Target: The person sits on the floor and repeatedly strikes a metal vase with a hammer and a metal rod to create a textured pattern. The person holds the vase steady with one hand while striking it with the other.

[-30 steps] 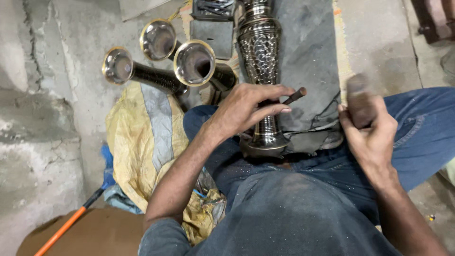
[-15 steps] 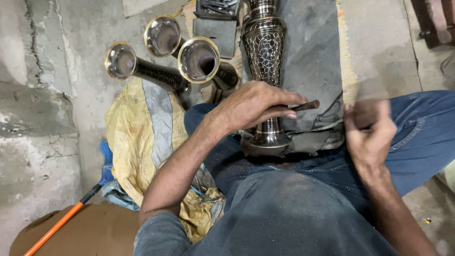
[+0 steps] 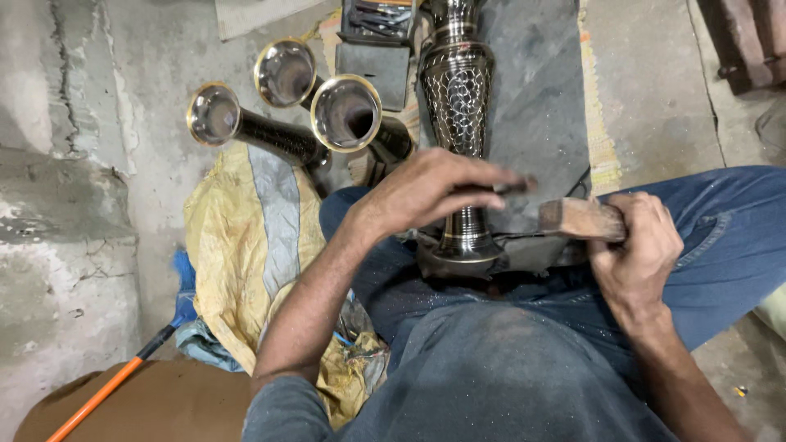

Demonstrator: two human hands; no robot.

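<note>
Rough grey concrete floor spreads under a seated person in blue jeans, whose lap fills the near edge of the view. Across the lap lies a tall dark metal vase with an engraved scale pattern and bright bands, its foot toward the person and its neck pointing away. The left hand curls over the vase's narrow stem, fingers closed around a thin dark chisel-like tool whose tip shows just right of the stem. The right hand, right of the vase's foot, grips a brown wooden mallet block held close to the tool's end. Left of the vase a crumpled yellow and grey cloth lies on the floor, with an orange-handled stick nearer. Beyond the cloth, three dark trumpet-mouthed metal vases with brass rims lie on their sides. A grey stone slab sits under the vase, and a small dark box of tools rests farthest off.
</note>
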